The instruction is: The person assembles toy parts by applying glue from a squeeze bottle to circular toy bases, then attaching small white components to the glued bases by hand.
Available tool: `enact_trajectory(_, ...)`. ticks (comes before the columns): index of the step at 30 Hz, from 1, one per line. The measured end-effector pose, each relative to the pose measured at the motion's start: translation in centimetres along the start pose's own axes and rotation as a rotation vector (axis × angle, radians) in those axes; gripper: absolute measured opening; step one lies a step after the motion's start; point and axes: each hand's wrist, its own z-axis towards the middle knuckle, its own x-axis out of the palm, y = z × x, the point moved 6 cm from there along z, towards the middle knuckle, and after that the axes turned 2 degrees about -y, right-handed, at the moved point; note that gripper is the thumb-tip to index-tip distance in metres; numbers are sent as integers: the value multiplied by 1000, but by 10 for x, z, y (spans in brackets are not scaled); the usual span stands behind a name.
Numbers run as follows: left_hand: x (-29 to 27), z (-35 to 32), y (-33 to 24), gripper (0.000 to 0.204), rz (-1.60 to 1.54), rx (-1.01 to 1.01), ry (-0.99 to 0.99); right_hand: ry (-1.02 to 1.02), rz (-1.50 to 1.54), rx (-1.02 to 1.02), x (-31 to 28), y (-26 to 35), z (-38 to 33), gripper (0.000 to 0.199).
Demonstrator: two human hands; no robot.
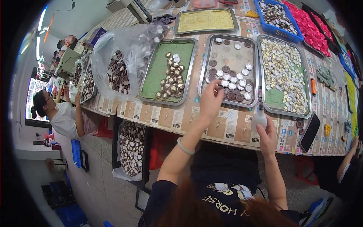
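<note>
My left hand [212, 99] reaches over the lower left part of a metal tray [203, 68] that holds brown and white round discs [233, 80]. Its fingers are pinched together among the discs; what they grip, if anything, is too small to make out. My right hand [267, 135] is wrapped around a white squeeze bottle [259, 118] with a dark narrow tip pointing up. The bottle stands upright in my grip, just off the tray's near right corner. Some discs lie white side up and others brown, mostly gathered at the tray's near end.
Left is a green-lined tray [151, 77] with brown-and-gold pieces; right, a tray [308, 100] of small pale gold pieces. A plastic bag [109, 41] of discs, a blue bin [281, 33] and a phone [310, 132] share the table. Another person [64, 117] sits far left.
</note>
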Motion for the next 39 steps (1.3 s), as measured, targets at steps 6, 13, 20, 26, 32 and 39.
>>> enact_trajectory(6,32,-79,-37,22,-680,-266,483,53,162,47,18,17,-5,35)
enact_trajectory(13,33,-106,-36,30,-1433,-690,642,40,222,124,7,32,-12,33)
enact_trajectory(20,35,-110,-35,29,-1616,-756,598,-165,63,-60,-15,59,-26,35)
enact_trajectory(26,37,-111,-38,29,-1706,-770,625,-172,-43,-197,-19,63,-31,36)
enact_trajectory(32,39,-114,-38,30,-1676,-774,649,-162,-111,-199,-19,61,-30,32)
enact_trajectory(39,43,-117,-36,30,-1649,-804,676,-158,-93,-191,-20,57,-29,32)
